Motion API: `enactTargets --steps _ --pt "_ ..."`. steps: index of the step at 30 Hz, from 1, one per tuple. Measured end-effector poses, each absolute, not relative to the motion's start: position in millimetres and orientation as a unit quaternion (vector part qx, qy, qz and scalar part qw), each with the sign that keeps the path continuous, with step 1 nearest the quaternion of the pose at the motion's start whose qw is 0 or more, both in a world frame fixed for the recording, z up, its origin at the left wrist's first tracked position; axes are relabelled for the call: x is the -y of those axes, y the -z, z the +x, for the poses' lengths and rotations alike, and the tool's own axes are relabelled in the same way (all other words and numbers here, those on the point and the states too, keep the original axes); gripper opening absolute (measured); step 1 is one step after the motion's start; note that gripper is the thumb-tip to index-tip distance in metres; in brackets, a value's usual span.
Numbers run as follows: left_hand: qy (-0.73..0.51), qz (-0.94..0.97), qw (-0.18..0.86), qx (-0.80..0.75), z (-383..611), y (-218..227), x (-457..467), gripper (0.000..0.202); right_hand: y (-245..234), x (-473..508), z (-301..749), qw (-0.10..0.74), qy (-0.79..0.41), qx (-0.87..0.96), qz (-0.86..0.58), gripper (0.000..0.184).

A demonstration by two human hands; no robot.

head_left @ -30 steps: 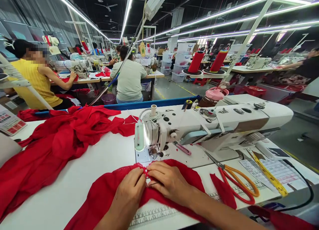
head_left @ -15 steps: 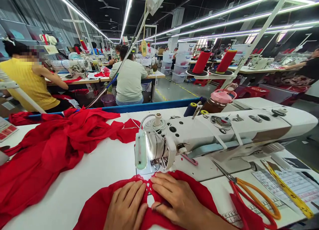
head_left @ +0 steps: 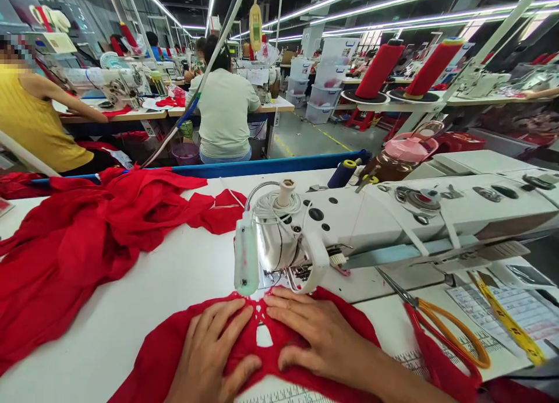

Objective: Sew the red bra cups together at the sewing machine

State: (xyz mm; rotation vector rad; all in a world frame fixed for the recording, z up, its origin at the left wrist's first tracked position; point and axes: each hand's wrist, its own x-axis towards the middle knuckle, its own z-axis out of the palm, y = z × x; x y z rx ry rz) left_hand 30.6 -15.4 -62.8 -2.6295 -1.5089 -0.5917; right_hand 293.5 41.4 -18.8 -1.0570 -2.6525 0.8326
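Red fabric with a lace-like openwork middle (head_left: pixel 209 324) lies spread on the white table in front of the sewing machine (head_left: pixel 279 246). My left hand (head_left: pixel 216 347) rests flat on its left part, fingers apart and pointing at the needle area. On the right part my right hand (head_left: pixel 312 333) lies flat too, fingers stretched out. The openwork gap sits between the two hands, with white table showing through it. The fabric's far edge reaches close to the presser foot, which the machine head partly hides.
A heap of red cloth (head_left: pixel 100 234) covers the table's left side. To the right lie orange-and-red scissors (head_left: pixel 449 327), a yellow tape measure (head_left: pixel 506 315) and a written sheet (head_left: pixel 489 307). A pink-lidded jar (head_left: pixel 406 155) and red thread cones (head_left: pixel 379 71) stand behind. Co-workers sit beyond.
Both hands and the red fabric have moved a little toward the machine head. My thumbs have spread from the opening, and the dark item by my right thumb no longer shows. The view has shifted.
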Motion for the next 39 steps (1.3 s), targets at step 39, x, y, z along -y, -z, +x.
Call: enactTargets --steps 39 --pt "-0.090 -0.870 -0.164 0.457 24.7 -6.8 -8.0 0.127 -4.2 -66.3 311.0 -0.024 -0.359 0.905 -0.227 0.098"
